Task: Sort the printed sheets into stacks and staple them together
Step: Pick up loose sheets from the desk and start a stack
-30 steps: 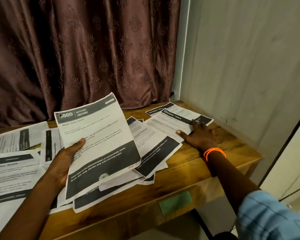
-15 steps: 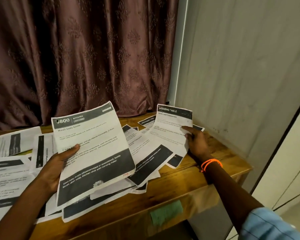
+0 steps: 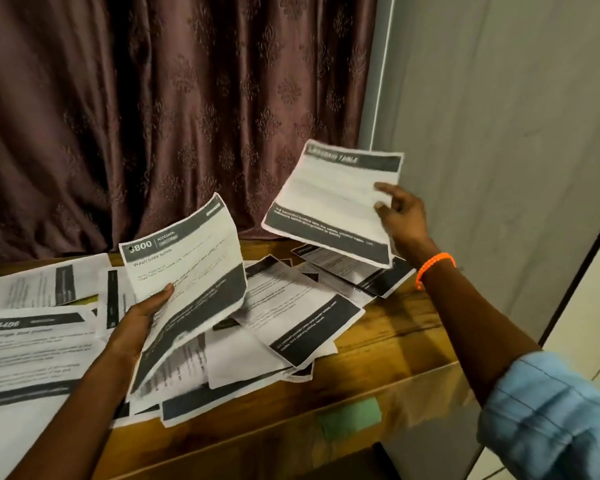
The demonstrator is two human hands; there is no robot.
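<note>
My left hand (image 3: 137,322) grips a small bundle of printed sheets (image 3: 191,271) headed "Wash baby bottle", held tilted above the table with my thumb on its face. My right hand (image 3: 400,216) holds a second printed sheet (image 3: 329,199) with a dark header band, raised in the air above the table's far right corner; its thumb lies on the sheet's right edge and the fingers are behind the paper. Several loose printed sheets (image 3: 302,313) lie overlapping on the wooden table (image 3: 395,344). No stapler is in view.
More sheets (image 3: 32,344) cover the table's left side. A brown patterned curtain (image 3: 170,116) hangs behind the table and a grey wall (image 3: 499,133) stands at the right. A green label (image 3: 352,417) sticks on the table's front edge.
My right hand picked a sheet off the far right pile and lifted it up into the air. The left hand kept its bundle, which now bends more.
</note>
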